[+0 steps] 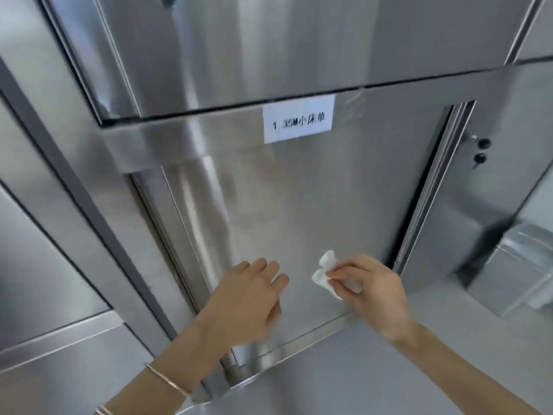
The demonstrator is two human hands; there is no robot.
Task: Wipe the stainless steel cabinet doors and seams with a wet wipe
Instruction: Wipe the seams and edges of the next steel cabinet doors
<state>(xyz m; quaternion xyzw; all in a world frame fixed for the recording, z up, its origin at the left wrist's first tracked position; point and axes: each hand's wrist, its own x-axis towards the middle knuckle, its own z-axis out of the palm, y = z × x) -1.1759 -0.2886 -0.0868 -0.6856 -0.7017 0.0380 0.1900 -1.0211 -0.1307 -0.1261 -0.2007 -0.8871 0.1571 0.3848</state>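
A stainless steel cabinet door (299,199) fills the middle of the head view, with a white paper label (298,118) stuck near its top. My right hand (374,292) pinches a crumpled white wet wipe (324,272) against the lower part of the door. My left hand (251,298) rests with its fingers on the door just left of the wipe; a small white bit shows under its fingertips. Vertical seams run down the door's left side (167,235) and right side (425,190), and a bottom seam (302,336) lies under both hands.
Another steel door (269,40) sits above, split off by a dark horizontal gap. Two small dark locks (481,151) are on the right frame. A steel box-like fitting (514,265) juts out at lower right. More steel panels stand at the left.
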